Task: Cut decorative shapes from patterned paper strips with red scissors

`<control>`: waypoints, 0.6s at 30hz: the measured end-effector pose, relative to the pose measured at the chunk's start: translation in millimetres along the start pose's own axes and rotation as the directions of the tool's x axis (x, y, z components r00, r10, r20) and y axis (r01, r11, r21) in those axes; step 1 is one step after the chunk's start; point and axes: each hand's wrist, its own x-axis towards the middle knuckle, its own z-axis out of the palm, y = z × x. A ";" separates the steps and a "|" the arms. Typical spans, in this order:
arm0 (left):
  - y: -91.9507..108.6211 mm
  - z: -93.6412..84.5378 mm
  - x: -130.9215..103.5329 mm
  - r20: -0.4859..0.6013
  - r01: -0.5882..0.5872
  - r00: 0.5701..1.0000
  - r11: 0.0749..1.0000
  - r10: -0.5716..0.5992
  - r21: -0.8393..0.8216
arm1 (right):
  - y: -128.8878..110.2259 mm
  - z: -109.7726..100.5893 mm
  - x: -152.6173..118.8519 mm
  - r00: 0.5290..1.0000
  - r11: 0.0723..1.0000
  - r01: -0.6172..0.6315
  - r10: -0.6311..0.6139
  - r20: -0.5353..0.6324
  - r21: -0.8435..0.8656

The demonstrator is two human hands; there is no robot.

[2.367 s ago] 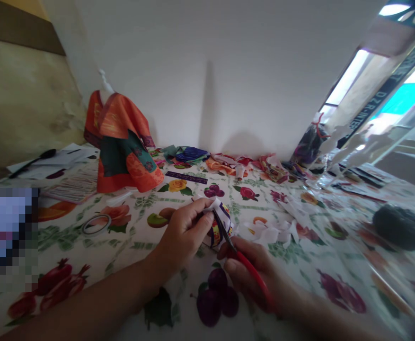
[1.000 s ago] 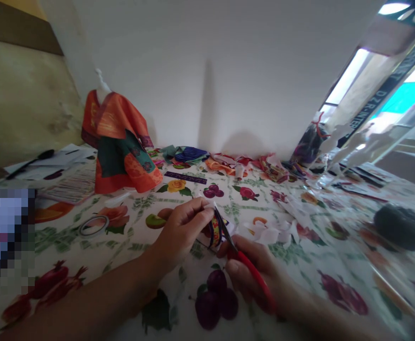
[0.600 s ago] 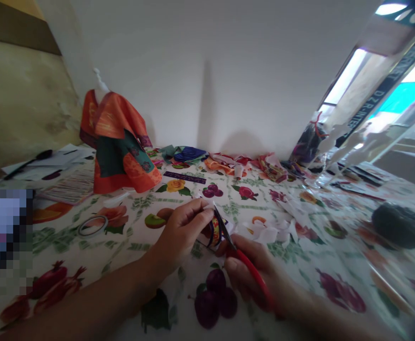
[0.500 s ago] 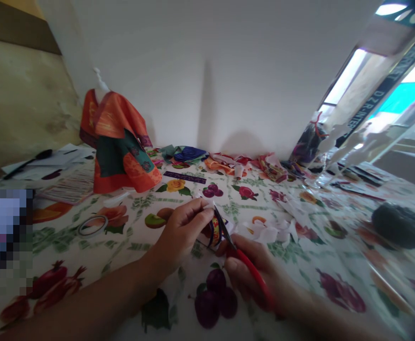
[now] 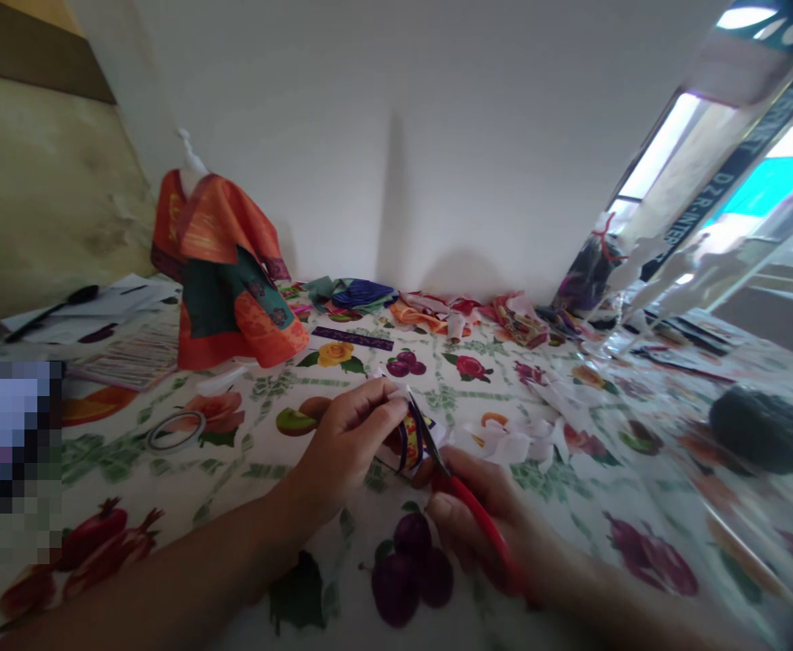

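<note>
My left hand (image 5: 352, 434) pinches a patterned ribbon strip (image 5: 410, 441), purple-edged with yellow and red, along with something white at the fingertips. My right hand (image 5: 477, 506) is closed around the red handles of a pair of scissors (image 5: 481, 524). The dark blades point up and away, lying along the ribbon's right edge near my left fingertips. Whether the blades touch the ribbon I cannot tell. White scraps (image 5: 514, 443) lie just right of the blades on the flowered tablecloth (image 5: 247, 561).
A small form in an orange and green dress (image 5: 233, 271) stands at the back left. A tape roll (image 5: 176, 431) lies left of my hands. Folded fabrics (image 5: 429, 312) and a purple strip (image 5: 353, 338) lie toward the wall. A dark bundle (image 5: 766, 429) sits at right.
</note>
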 end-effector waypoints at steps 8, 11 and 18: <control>-1.9 -1.2 1.6 0.000 -0.013 1.000 0.999 0.013 0.030 | 2.6 -0.7 0.4 1.000 0.999 -0.001 0.001 0.017 0.035; -2.7 -1.9 0.6 -0.012 0.025 1.000 1.000 -0.025 0.018 | -0.4 0.5 0.8 1.000 0.999 -0.005 0.004 0.029 0.042; -1.1 -0.3 -0.2 -0.006 0.024 1.000 0.999 -0.024 0.029 | -1.4 1.1 1.5 0.999 0.998 -0.005 0.002 0.042 0.066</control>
